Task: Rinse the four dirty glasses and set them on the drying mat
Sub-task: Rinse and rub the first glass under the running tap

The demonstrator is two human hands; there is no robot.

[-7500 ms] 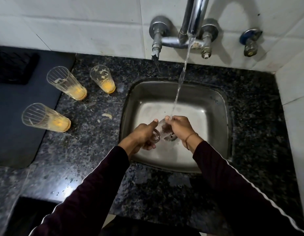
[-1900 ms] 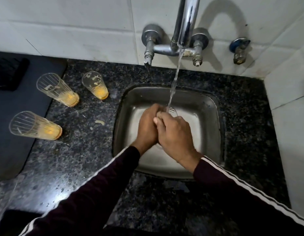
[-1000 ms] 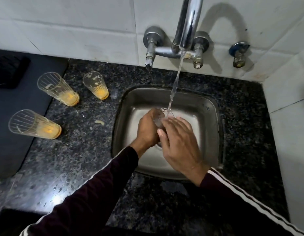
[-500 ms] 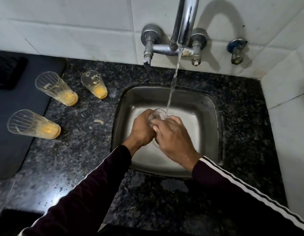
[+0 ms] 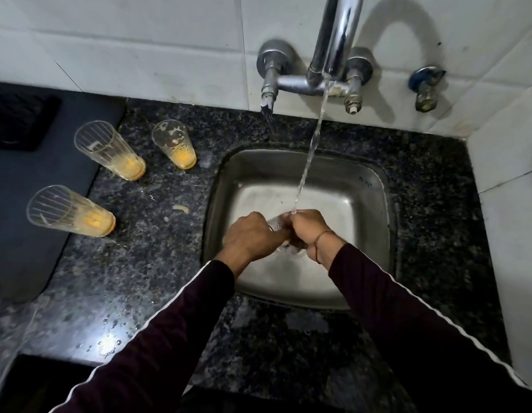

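Both hands meet over the steel sink (image 5: 375, 186): the left hand (image 5: 253, 238) curls round the glass (image 5: 276, 222) and the right hand (image 5: 308, 229) closes on its other end, with the tap's stream (image 5: 311, 150) landing right where they join. Wet and thin-walled, it looks light, slick and breakable, so I'd grip it round the body, not the rim. Three juice-streaked glasses (image 5: 109, 150) stand on the speckled granite counter (image 5: 157, 263) beside the dark drying mat (image 5: 20, 180), under white tiles.
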